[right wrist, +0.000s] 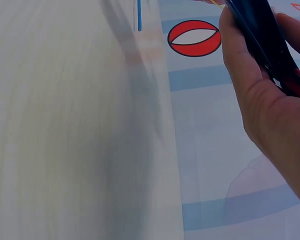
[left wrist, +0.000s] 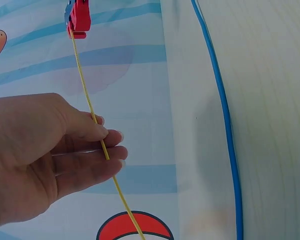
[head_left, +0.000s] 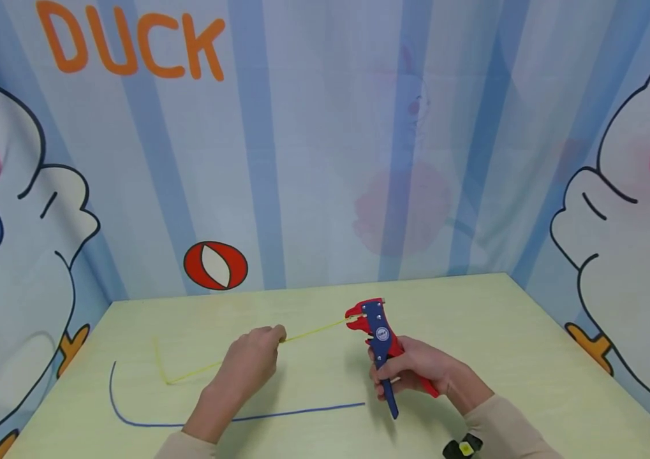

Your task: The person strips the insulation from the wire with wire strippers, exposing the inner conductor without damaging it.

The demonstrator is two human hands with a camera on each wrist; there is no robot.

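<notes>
My left hand (head_left: 249, 363) pinches a thin yellow wire (left wrist: 84, 82) between thumb and fingertips, above the table. One end of the wire runs right into the jaws of a red and blue wire stripper (head_left: 381, 335); the other trails left and bends sharply upward near its end. Around the stripper's handles my right hand (head_left: 416, 366) is wrapped, holding the tool upright with its head at the top. In the right wrist view the dark handle (right wrist: 265, 40) lies across the palm, and the tool's head is out of the frame.
A blue wire (head_left: 296, 413) lies along the front of the pale yellow table (head_left: 445, 306), curving up at its left end and passing beneath the left forearm. A striped curtain (head_left: 313, 140) with cartoon ducks stands behind and at both sides.
</notes>
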